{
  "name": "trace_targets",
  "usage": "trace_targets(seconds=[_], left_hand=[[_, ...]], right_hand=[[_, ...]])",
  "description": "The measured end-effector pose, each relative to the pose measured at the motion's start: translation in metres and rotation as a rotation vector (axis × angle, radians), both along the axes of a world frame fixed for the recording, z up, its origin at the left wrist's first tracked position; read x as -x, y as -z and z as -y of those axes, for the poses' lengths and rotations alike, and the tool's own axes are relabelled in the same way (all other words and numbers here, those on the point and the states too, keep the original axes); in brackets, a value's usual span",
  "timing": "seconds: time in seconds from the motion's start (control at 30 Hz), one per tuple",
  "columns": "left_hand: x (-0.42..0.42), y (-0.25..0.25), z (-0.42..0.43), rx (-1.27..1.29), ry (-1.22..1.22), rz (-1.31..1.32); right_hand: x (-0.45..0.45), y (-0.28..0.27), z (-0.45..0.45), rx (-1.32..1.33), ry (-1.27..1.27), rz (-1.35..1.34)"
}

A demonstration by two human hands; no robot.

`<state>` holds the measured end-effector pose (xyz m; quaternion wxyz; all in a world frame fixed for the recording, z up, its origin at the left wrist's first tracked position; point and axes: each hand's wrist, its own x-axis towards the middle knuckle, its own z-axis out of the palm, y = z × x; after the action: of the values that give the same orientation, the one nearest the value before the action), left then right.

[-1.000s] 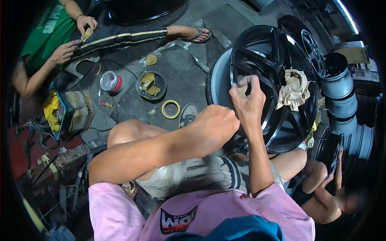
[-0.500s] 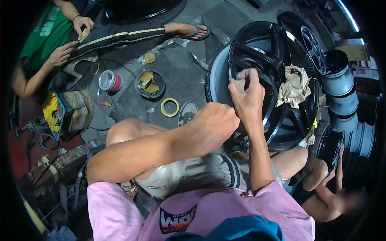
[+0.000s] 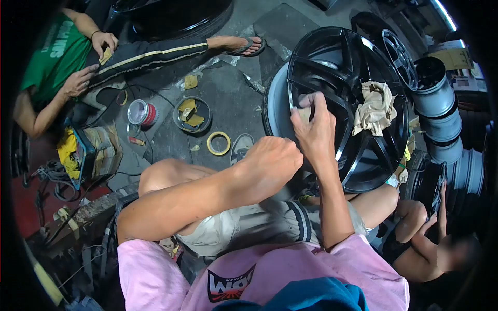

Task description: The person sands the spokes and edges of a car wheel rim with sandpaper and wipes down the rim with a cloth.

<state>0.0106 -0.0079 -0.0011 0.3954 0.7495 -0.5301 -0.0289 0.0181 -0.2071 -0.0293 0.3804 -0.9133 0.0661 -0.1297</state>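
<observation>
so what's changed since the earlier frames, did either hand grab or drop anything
Very little: the wheel, cloth and right hand sit slightly further left in view, probably from head movement. Nothing was visibly taken or let go. The right hand still pinches a pale piece, the left hand stays curled, palm hidden, and the cloth still lies on the wheel.

We note a wheel workshop: large, glossy black, spoked wheel [image 3: 345, 83] right of centre; stack of grey metal rims [image 3: 434, 99] at far right; round yellow tape roll [image 3: 219, 152] on scuffed dark-grey floor [image 3: 233, 103].
</observation>
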Motion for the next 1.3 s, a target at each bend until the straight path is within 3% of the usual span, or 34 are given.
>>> trace_targets(seconds=[0.07, 0.13, 0.37, 0.43, 0.57, 0.63, 0.73, 0.93, 1.03, 1.1, 1.3], left_hand=[[-0.001, -0.004, 0.002, -0.003, 0.012, -0.019], [-0.005, -0.010, 0.007, -0.285, 0.039, -0.055], [-0.002, -0.009, 0.008, -0.188, 0.016, -0.068], [-0.009, -0.017, 0.011, -0.358, 0.059, -0.077], [-0.013, -0.028, 0.021, -0.494, 0.069, -0.091], [-0.022, -0.044, 0.027, -0.731, 0.088, -0.182], [-0.035, -0.014, 0.029, -0.736, -0.039, -0.132], [-0.055, -0.002, 0.023, -0.547, -0.296, 0.005], [-0.050, 0.009, 0.036, -0.640, -0.323, 0.126], [-0.042, 0.026, 0.042, -0.704, -0.252, 0.226], [-0.006, 0.029, 0.056, -0.857, -0.287, 0.425]], right_hand=[[0.006, 0.001, 0.003, -0.025, 0.013, -0.057], [-0.003, -0.001, 0.001, -0.036, 0.016, -0.049], [0.003, -0.001, 0.004, 0.005, -0.032, 0.034], [0.002, -0.011, 0.003, -0.061, 0.012, -0.144], [-0.016, -0.001, 0.005, -0.055, -0.013, -0.029], [-0.007, -0.001, 0.010, -0.038, -0.029, 0.018], [0.027, -0.013, 0.018, -0.089, -0.056, -0.131], [0.075, -0.021, 0.051, -0.167, 0.088, -0.100], [0.089, -0.021, 0.064, -0.209, 0.118, -0.047], [0.096, -0.027, 0.065, -0.533, 0.188, -0.171], [0.114, -0.012, 0.079, -0.276, 0.151, 0.119]])
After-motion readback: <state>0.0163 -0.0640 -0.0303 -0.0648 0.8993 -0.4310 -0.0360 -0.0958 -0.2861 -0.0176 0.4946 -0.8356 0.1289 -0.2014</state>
